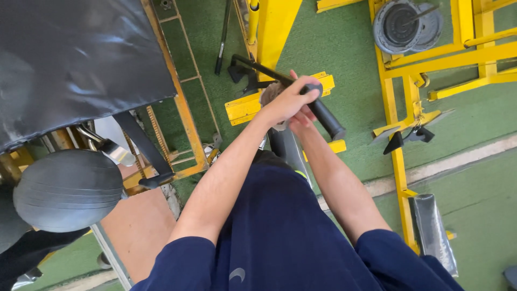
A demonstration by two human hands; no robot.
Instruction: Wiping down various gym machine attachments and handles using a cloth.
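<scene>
While you're clenching your left hand (288,102) over the black handle grip (323,114), your right hand (302,116) is tucking underneath at six o'clock, its grasp hidden. I'm judging that uneven hold could let the bar (264,69) twist loose.

Navy short-sleeved shirt (280,237) with a small pale chest mark, forearms bare.

Below you: green turf floor (344,48) | yellow frames (401,161) standing on it to your right and ahead | grey weight plates (401,24) top right | pale strip (463,156) crossing right | bare tan patch (140,226) at lower left
</scene>
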